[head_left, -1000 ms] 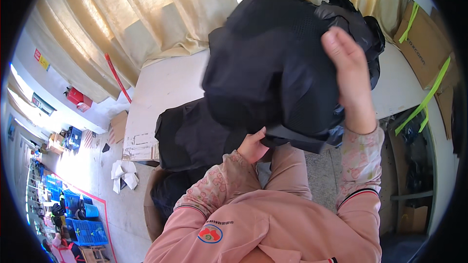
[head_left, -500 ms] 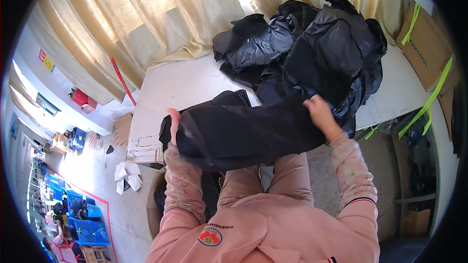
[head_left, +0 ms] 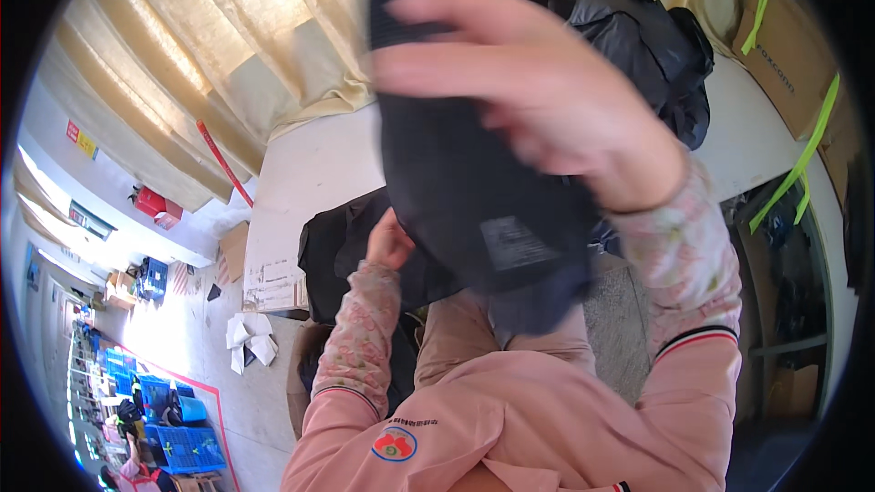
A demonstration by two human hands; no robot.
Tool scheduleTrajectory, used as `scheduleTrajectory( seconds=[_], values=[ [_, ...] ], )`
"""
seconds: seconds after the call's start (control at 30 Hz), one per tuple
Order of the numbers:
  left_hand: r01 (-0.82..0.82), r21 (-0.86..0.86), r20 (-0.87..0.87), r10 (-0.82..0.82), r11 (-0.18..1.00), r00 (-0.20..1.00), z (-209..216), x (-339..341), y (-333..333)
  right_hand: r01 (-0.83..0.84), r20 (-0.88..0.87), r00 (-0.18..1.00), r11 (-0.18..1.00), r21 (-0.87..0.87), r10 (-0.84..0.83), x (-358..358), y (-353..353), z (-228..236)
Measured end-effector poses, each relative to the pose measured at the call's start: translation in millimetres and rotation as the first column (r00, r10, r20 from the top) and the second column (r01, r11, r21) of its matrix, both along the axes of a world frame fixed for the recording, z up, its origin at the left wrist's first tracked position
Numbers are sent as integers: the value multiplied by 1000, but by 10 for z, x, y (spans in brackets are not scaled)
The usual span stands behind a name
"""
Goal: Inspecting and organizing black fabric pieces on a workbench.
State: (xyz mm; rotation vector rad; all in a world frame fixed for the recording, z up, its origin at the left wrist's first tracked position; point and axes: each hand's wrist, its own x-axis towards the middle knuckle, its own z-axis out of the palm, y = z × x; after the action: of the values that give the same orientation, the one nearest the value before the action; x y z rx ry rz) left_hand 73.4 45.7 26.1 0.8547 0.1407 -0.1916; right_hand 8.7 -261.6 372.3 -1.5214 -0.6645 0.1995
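Note:
My right hand point(head_left: 556, 96) is raised close to the camera, slightly blurred. It grips a long black fabric piece point(head_left: 474, 191) with a rounded top and a small grey printed patch near its lower end. Lower and to the left, my left hand point(head_left: 389, 241) has its fingers curled in by the left edge of that piece; what they hold is hidden. Another dark fabric piece point(head_left: 337, 237) lies under and beside the left hand, hanging over the near edge of the white table point(head_left: 310, 150).
A heap of shiny black fabric items point(head_left: 647, 55) stands on the table's far right. Behind it hang cream curtains point(head_left: 255, 46). A cardboard box point(head_left: 784, 55) with yellow-green straps leans at the right. Blue crates point(head_left: 187, 446) stand on the floor at lower left.
My right hand has lifted the black piece from a level spread into a steep upright position near the camera. My left hand has moved right and a little down, off the piece's left end.

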Motion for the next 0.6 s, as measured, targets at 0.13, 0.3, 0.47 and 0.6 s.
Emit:
scheduleTrajectory(
  seconds=[0.13,0.3,0.47,0.6],
  values=[
    [80,-92,-94,-88,993,992,-124,-186,-418,-233,22,972,971,44,232,-73,1023,157],
    [137,-220,-80,-158,966,984,21,-567,-506,-200,41,980,969,147,197,-41,1466,128],
    [131,-311,-6,-140,941,990,353,-867,-297,-89,31,996,965,248,84,266,1321,85],
    [90,-339,80,-66,937,995,712,-1135,166,-40,135,991,937,348,-8,514,877,109]
  ],
)
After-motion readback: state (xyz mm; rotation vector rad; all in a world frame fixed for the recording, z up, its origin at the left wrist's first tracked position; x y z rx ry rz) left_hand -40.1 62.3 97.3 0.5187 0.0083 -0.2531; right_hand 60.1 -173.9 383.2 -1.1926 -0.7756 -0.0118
